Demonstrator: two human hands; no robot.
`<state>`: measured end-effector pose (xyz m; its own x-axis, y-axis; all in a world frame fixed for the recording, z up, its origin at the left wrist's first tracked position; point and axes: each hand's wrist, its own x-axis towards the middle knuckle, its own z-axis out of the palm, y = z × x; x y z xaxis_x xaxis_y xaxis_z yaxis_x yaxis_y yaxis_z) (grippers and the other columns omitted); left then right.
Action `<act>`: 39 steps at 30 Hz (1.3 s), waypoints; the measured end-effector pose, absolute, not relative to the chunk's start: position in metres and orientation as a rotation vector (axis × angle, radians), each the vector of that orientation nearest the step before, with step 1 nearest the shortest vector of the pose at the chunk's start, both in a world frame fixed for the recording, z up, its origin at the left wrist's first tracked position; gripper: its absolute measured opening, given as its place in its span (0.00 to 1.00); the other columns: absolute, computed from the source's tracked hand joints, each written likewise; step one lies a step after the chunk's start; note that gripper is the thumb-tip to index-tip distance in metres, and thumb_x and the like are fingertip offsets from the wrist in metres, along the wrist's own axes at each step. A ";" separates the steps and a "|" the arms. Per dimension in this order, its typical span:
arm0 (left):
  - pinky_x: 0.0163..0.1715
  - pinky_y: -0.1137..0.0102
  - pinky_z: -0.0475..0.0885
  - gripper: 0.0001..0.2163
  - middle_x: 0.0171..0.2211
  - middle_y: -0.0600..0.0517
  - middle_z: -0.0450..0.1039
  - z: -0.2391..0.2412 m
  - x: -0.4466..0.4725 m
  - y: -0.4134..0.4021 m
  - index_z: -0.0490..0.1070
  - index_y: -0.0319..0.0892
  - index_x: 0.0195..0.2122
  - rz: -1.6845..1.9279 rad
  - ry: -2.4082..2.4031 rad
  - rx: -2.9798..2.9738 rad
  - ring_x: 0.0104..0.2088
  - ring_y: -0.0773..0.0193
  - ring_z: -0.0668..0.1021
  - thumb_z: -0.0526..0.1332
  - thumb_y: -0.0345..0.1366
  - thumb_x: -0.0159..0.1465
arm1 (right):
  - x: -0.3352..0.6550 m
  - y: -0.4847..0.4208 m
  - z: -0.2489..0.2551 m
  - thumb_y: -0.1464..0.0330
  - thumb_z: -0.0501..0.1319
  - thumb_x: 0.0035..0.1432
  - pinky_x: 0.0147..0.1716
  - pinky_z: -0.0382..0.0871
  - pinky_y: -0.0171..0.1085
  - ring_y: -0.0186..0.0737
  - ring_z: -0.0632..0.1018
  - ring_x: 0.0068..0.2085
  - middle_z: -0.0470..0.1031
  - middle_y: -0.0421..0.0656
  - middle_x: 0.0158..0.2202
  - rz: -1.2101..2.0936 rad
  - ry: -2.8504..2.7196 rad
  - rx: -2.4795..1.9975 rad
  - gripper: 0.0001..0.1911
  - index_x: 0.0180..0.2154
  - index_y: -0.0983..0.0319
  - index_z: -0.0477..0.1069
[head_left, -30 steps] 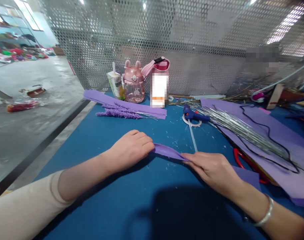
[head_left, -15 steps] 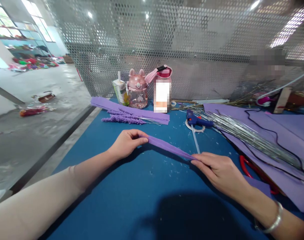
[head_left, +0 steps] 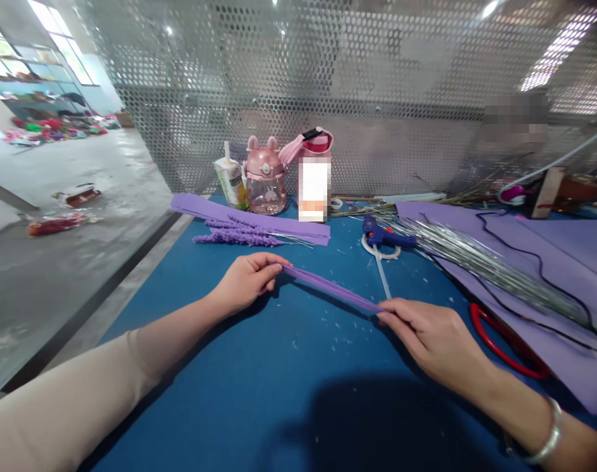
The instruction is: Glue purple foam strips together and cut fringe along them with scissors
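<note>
A narrow, folded purple paper strip (head_left: pixel 332 289) is stretched between my two hands, a little above the blue tabletop (head_left: pixel 259 387). My left hand (head_left: pixel 249 278) pinches its far-left end between thumb and fingers. At the lower right end, my right hand (head_left: pixel 423 334) grips the strip in the same way, fingertips pressed together. Beyond my left hand lie fuzzy purple flower stems (head_left: pixel 236 233) on wire, in front of a stack of flat purple strips (head_left: pixel 298 228). A blue glue gun (head_left: pixel 389 237) with a clear glue stick rests beyond my right hand.
A juice carton (head_left: pixel 230 183), a pink-lidded bottle (head_left: pixel 265 180) and a pink pouch (head_left: pixel 314 147) stand at the back against a perforated metal screen (head_left: pixel 401 65). On the right lie a bundle of wires (head_left: pixel 485 262), purple sheets (head_left: pixel 573 255), a black cord and red-handled scissors (head_left: pixel 504 344).
The strip looks narrower and tauter now, its folds drawn closer together. My left fingers have shifted slightly on its end. The whole view has moved a little, so everything sits slightly further left.
</note>
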<state>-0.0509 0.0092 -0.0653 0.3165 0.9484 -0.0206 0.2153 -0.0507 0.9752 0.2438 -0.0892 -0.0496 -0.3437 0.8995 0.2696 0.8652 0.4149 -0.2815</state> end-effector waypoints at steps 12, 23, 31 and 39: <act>0.23 0.74 0.63 0.04 0.24 0.55 0.62 -0.054 -0.037 -0.012 0.63 0.40 0.26 0.881 0.735 0.993 0.19 0.74 0.63 0.54 0.25 0.55 | 0.233 -0.092 -0.045 0.68 0.52 0.62 0.35 0.66 0.40 0.41 0.76 0.34 0.79 0.41 0.31 0.052 -2.389 -1.402 0.10 0.36 0.59 0.72; 0.21 0.74 0.50 0.18 0.19 0.60 0.47 -0.053 -0.035 -0.024 0.49 0.42 0.21 0.759 1.044 1.885 0.21 0.71 0.54 0.62 0.38 0.55 | 0.227 -0.097 -0.045 0.68 0.52 0.63 0.39 0.62 0.39 0.38 0.75 0.31 0.78 0.39 0.30 0.064 -2.390 -1.358 0.09 0.36 0.59 0.70; 0.36 0.68 0.65 0.17 0.36 0.48 0.71 -0.062 -0.029 -0.028 0.46 0.43 0.19 0.882 0.914 1.841 0.36 0.65 0.72 0.54 0.34 0.61 | 0.220 -0.102 -0.049 0.69 0.51 0.63 0.41 0.60 0.40 0.35 0.73 0.26 0.76 0.39 0.26 0.176 -2.460 -1.293 0.09 0.36 0.60 0.70; 0.26 0.73 0.66 0.13 0.24 0.56 0.68 -0.056 -0.024 -0.031 0.48 0.43 0.23 0.848 0.771 1.348 0.22 0.72 0.71 0.55 0.30 0.59 | 0.221 -0.103 -0.045 0.68 0.52 0.63 0.39 0.58 0.40 0.35 0.72 0.27 0.75 0.39 0.26 0.135 -2.407 -1.322 0.10 0.33 0.60 0.70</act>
